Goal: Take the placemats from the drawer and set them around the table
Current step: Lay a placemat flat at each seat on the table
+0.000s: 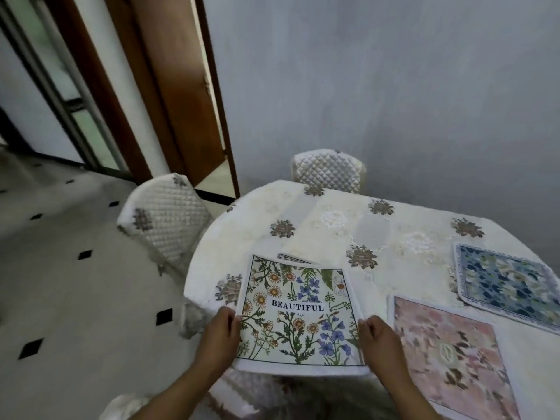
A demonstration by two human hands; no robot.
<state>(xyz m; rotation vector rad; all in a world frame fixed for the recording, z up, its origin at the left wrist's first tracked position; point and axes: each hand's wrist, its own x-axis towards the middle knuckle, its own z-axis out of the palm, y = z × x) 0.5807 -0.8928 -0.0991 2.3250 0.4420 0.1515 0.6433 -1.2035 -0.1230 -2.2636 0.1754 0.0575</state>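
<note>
I hold the floral placemat [298, 310] with the word BEAUTIFUL by its two side edges, my left hand [218, 334] closed on the left edge and my right hand [378, 339] closed on the right edge, and it lies over the near rim of the table [330, 219] with a corner of another mat [292, 258] showing just beyond its far edge. Just to the right of my right hand lies the pink placemat [448, 356] flat on the cloth, and farther right and beyond it lies the blue placemat [506, 283]. Beyond my left hand stands a quilted chair [165, 219], and a second chair [328, 169] stands at the far side of the table.
</note>
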